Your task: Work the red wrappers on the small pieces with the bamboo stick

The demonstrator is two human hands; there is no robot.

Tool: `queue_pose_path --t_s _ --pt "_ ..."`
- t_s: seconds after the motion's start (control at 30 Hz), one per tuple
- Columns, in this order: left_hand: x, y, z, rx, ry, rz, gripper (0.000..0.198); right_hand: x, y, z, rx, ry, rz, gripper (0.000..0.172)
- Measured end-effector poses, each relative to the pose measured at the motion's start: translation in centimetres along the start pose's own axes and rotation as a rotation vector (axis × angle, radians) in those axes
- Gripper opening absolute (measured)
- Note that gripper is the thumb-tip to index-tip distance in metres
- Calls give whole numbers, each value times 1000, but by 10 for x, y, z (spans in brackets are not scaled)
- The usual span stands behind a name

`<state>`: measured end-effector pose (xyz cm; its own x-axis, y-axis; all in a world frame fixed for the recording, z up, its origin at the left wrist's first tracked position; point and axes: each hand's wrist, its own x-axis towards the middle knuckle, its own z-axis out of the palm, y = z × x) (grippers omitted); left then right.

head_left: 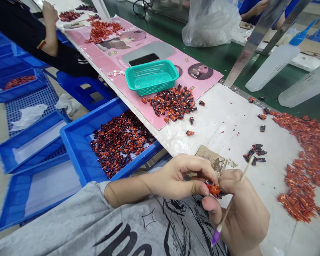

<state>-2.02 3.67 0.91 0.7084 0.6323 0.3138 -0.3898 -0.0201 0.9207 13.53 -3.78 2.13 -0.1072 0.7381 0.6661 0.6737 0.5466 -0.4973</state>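
My left hand (180, 177) pinches a small orange and black part (214, 189) between thumb and fingers, close to my chest. My right hand (242, 213) is closed round a thin stick tool (230, 206) with a purple tip, and its fingers also touch the part. A few dark finished pieces (254, 153) lie just beyond my right hand on the white table (224, 121). A small worn brown pad (212, 158) lies past my left hand.
A pile of orange and black parts (173, 103) lies by a teal basket (152, 77) on a pink mat. Orange scraps (306, 160) cover the right side. Blue bins sit left, one full of parts (120, 140). Squeeze bottles (277, 62) stand far right. Another person's arm (49, 28) is top left.
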Motion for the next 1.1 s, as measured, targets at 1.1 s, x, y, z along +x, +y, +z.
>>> queue_pose_path --t_s 1.1 --pt "5 22 -15 721 -203 469 28 5 -10 -2 238 -269 10 18"
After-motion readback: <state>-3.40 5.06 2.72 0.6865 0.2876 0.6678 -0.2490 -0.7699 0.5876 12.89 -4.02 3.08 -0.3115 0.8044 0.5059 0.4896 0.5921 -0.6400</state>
